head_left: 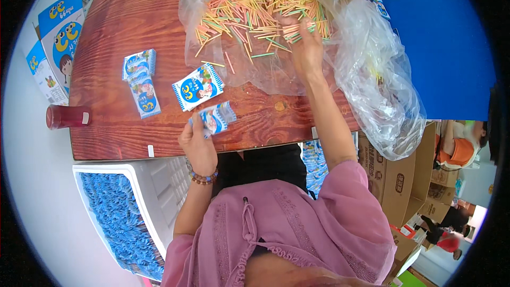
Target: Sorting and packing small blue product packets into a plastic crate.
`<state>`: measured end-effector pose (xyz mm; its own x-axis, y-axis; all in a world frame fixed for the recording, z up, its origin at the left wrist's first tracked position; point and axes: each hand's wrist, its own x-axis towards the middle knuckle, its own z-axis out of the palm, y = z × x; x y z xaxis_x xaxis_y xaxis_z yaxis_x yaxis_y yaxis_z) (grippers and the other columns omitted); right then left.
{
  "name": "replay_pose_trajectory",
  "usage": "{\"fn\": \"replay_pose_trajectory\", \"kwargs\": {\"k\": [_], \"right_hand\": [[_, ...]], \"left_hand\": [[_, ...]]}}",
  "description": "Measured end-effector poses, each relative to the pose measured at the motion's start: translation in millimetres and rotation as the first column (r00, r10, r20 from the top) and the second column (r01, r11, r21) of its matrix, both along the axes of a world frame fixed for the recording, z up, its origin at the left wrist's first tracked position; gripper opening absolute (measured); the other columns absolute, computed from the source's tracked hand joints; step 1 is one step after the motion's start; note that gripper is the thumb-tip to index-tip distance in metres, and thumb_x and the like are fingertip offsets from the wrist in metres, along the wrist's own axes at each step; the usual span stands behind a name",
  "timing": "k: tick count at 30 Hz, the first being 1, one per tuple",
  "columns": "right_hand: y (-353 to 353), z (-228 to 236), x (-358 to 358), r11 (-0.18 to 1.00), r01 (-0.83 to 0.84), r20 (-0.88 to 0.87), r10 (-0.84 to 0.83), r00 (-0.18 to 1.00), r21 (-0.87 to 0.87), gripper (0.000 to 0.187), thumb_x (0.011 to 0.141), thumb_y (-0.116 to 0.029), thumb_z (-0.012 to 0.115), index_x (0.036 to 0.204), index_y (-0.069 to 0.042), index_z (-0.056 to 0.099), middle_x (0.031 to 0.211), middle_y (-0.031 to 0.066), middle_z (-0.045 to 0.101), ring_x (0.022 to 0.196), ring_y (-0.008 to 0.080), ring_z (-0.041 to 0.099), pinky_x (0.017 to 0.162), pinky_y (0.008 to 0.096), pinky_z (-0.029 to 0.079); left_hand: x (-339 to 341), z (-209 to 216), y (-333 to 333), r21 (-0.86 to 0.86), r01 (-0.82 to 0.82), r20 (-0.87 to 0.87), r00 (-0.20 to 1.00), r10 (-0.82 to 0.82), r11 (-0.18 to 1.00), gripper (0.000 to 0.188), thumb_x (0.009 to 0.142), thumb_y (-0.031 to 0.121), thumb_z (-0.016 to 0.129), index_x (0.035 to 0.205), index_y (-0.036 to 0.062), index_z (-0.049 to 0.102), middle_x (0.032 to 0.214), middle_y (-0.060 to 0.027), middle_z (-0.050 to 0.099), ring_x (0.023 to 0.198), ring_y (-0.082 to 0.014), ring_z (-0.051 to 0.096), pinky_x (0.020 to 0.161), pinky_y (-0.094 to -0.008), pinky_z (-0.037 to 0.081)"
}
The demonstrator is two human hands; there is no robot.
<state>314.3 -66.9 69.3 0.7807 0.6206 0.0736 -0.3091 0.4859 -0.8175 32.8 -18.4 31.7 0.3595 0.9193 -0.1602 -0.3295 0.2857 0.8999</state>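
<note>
My left hand (199, 141) is closed on a small blue-and-white packet (217, 119) just above the table's near edge. Thin pastel sticks (239, 8) in yellow, pink and green lie heaped on a clear plastic bag (265, 74) at the far side. Over that heap, my right hand (307, 48) has its fingers curled around a small bunch of the sticks; part of the fingers is hidden. A flat stack of similar packets (199, 87) rests beyond my left hand. Farther left, more packets (142, 87) overlap one another on the wood.
A reddish wooden table (117, 32) holds all this. At its left edge a dark red cylindrical container (66, 116) lies or stands. Below, a white foam box (127, 170) is full of blue packets. Crumpled plastic (377, 74) hangs over the right edge, near cardboard boxes (393, 175).
</note>
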Motion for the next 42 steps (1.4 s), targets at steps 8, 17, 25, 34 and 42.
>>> {"fn": "replay_pose_trajectory", "kwargs": {"k": [8, 17, 25, 34, 42], "right_hand": [[3.8, 23.4, -72.4, 0.946, -0.043, -0.007, 0.048, 0.999, 0.322, 0.024, 0.099, -0.019, 0.043, 0.112, 0.001, 0.049, 0.106, 0.0182, 0.063, 0.114, 0.0333, 0.055, 0.101, 0.0422, 0.039], [20.2, 32.2, -124.6, 0.903, 0.133, -0.006, -0.143, 0.990, 0.409, 0.021, 0.100, -0.018, 0.041, 0.106, 0.000, 0.048, 0.110, 0.0185, 0.061, 0.115, 0.0316, 0.054, 0.101, 0.0415, 0.037], [24.3, 21.4, -137.6, 0.918, 0.173, 0.113, -0.226, 0.968, 0.358, 0.018, 0.100, -0.018, 0.039, 0.108, -0.002, 0.043, 0.110, 0.0193, 0.060, 0.113, 0.0266, 0.054, 0.095, 0.0377, 0.038], [17.2, 23.0, -135.8, 0.993, 0.066, 0.218, -0.087, 0.972, 0.102, 0.013, 0.100, -0.016, 0.040, 0.103, -0.004, 0.042, 0.109, 0.0218, 0.061, 0.110, 0.0247, 0.055, 0.094, 0.0353, 0.040], [15.5, 27.6, -134.9, 0.992, -0.031, 0.318, -0.009, 0.948, 0.120, 0.013, 0.101, -0.017, 0.038, 0.104, -0.005, 0.042, 0.110, 0.0227, 0.061, 0.104, 0.0232, 0.057, 0.094, 0.0367, 0.042]], "left_hand": [[66.2, 17.8, 11.1, -0.171, 0.098, 0.314, 0.949, -0.040, 0.980, 0.011, 0.096, 0.014, 0.058, 0.092, 0.0056, 0.065, 0.088, 0.0031, 0.061, 0.076, -0.0039, 0.055, 0.066, -0.0218, 0.044], [80.5, 20.0, 0.5, -0.230, -0.001, 0.290, 0.955, 0.069, 0.973, 0.015, 0.096, 0.018, 0.058, 0.093, 0.0057, 0.067, 0.085, 0.0041, 0.062, 0.074, -0.0026, 0.055, 0.064, -0.0214, 0.043], [78.5, 17.0, 2.5, -0.255, 0.042, 0.353, 0.934, 0.053, 0.966, 0.018, 0.096, 0.021, 0.057, 0.097, 0.0049, 0.067, 0.093, 0.0011, 0.066, 0.081, -0.0055, 0.059, 0.071, -0.0226, 0.046], [78.0, 10.1, 8.5, -0.265, 0.007, 0.380, 0.920, 0.098, 0.964, 0.018, 0.097, 0.019, 0.056, 0.103, 0.0047, 0.066, 0.101, 0.0001, 0.065, 0.087, -0.0070, 0.060, 0.078, -0.0253, 0.048], [74.6, 11.2, 12.6, -0.246, 0.005, 0.393, 0.915, 0.095, 0.969, 0.018, 0.097, 0.015, 0.055, 0.108, 0.0028, 0.064, 0.102, -0.0013, 0.065, 0.091, -0.0082, 0.060, 0.082, -0.0266, 0.049]]}}
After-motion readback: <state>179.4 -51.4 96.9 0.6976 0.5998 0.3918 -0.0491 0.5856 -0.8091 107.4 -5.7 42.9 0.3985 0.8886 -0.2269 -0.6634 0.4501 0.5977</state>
